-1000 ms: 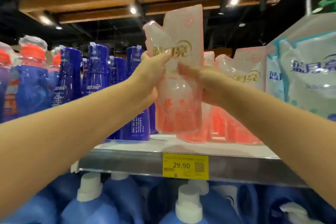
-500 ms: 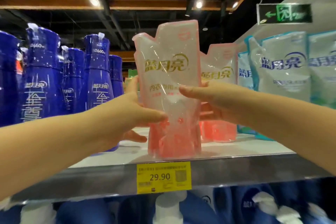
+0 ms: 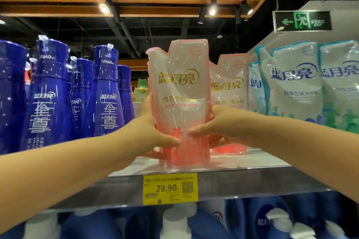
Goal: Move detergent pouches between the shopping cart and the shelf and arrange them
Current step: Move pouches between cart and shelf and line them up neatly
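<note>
A pink detergent pouch [image 3: 179, 91] stands upright at the front of the grey shelf [image 3: 242, 178], just above a yellow price tag. My left hand [image 3: 153, 132] grips its lower left side, thumb across the front. My right hand [image 3: 217, 126] grips the lower right side, thumb on the front too. Behind and to the right stands a second pink pouch [image 3: 230, 87], partly hidden by my right hand. The shopping cart is out of view.
Tall dark blue bottles [image 3: 106, 93] crowd the shelf on the left. Teal and white pouches [image 3: 295, 83] stand on the right. Blue jugs with white caps [image 3: 174, 221] fill the shelf below. The yellow price tag [image 3: 170, 188] reads 29.90.
The pouch has come down from mid-air onto the shelf front. Both hands have slid lower on its sides and still hold it. The view has shifted right.
</note>
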`<state>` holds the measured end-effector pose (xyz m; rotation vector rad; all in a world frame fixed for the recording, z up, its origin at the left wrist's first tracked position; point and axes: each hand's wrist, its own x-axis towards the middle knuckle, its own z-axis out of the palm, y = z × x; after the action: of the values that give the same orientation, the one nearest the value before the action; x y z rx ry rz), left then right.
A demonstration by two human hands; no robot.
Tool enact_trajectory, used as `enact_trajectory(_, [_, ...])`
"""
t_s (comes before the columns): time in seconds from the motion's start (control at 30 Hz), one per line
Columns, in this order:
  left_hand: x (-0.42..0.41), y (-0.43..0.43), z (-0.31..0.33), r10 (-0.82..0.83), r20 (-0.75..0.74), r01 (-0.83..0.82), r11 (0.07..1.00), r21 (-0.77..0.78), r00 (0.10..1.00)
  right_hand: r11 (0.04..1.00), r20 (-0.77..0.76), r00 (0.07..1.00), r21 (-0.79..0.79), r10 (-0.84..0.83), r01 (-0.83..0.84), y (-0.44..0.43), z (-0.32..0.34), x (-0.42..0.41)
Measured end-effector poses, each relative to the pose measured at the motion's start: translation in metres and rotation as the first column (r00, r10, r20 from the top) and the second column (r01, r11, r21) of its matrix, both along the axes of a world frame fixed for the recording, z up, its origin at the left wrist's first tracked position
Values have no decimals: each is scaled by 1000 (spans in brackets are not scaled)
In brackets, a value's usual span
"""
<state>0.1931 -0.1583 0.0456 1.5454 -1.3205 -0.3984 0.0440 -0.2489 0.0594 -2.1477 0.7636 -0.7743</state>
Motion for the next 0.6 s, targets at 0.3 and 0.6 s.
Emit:
enact_trajectory(0.3, [3, -2, 1, 58, 27, -58, 998, 8, 998, 1000, -4, 1000, -24, -19, 18, -8, -5, 5])
enact_trajectory(0.6, [-11, 18, 14, 324, 239, -292, 943, -163, 915, 995, -47, 997, -85, -63, 59, 6, -1, -16])
